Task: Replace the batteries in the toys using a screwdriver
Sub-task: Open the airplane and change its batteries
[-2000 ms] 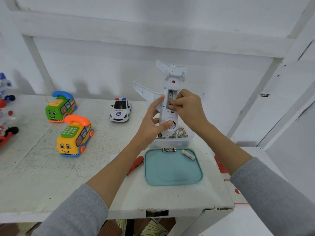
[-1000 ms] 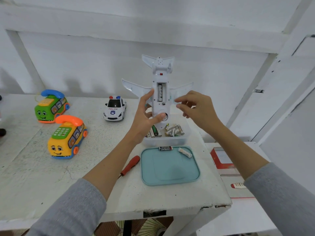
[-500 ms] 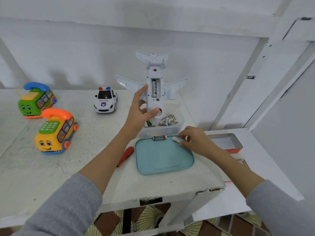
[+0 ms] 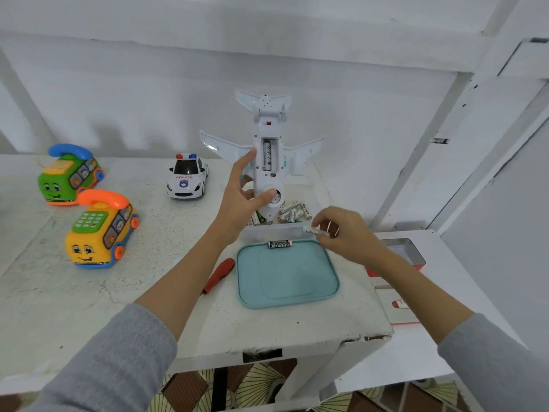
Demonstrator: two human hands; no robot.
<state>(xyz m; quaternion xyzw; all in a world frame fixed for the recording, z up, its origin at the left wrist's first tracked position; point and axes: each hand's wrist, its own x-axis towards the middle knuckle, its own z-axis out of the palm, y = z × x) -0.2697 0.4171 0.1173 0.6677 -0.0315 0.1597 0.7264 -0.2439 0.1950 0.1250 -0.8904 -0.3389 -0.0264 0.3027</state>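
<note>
Halfway through the white plastic toy airplane [image 4: 269,162], by judgement: held upright, tail up, above the far right part of the white stone table [image 4: 89,292], belly turned to the camera, battery compartment [image 4: 269,156] open with no cover on it and one battery visible inside, the slot beside it seemingly empty. Gripped low on the fuselage by the left hand [image 4: 242,200], thumb across the nose, fingers behind. Pinched in the fingertips of the right hand [image 4: 346,233], just over the far right corner of the teal plastic tray [image 4: 286,292], a small white battery [image 4: 315,231], apparently the next one to go in. Lying at the far edge of the same tray, one black battery [image 4: 279,244]. Behind the tray, a clear plastic box [image 4: 274,231] with several loose batteries. Resting on the table just left of the tray, partly hidden under the left forearm, the red-handled screwdriver [image 4: 219,275]. Cover of the compartment not found in view. Left to do, probably: filling the slots, closing and screwing the cover, then the white police car [image 4: 187,176], the yellow telephone bus [image 4: 101,230] and the green telephone bus [image 4: 69,175], all standing untouched toward the left side.
</note>
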